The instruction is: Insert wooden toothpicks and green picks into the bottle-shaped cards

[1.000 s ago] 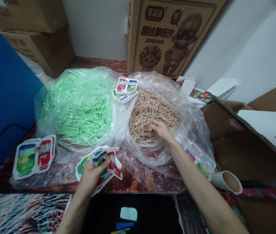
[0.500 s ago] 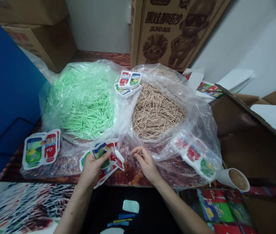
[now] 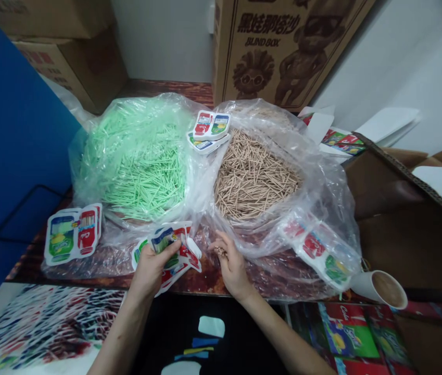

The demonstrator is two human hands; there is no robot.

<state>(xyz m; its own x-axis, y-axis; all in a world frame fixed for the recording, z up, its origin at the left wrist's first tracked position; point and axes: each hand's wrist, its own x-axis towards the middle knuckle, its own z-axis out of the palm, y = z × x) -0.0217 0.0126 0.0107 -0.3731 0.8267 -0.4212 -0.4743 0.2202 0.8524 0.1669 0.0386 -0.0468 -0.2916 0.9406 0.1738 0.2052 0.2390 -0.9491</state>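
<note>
My left hand (image 3: 151, 266) grips a small stack of printed plastic blister trays (image 3: 174, 249) near the table's front edge. My right hand (image 3: 231, 264) sits just right of them, fingers pinched on a small bunch of tan wooden sticks (image 3: 219, 251). Behind it lies an open clear bag heaped with tan sticks (image 3: 254, 177). To the left, another clear bag holds a heap of green sticks (image 3: 138, 161).
More blister trays lie at the left (image 3: 73, 234), between the two bags (image 3: 209, 130) and at the right under plastic (image 3: 318, 250). A paper cup (image 3: 382, 287) lies on its side at the right. Cardboard boxes (image 3: 283, 47) stand behind, and an open carton (image 3: 408, 219) at the right.
My right hand left the tan stick heap and came back to the front edge with a pinch of sticks, stopping beside the trays in my left hand. The camera tilted slightly.
</note>
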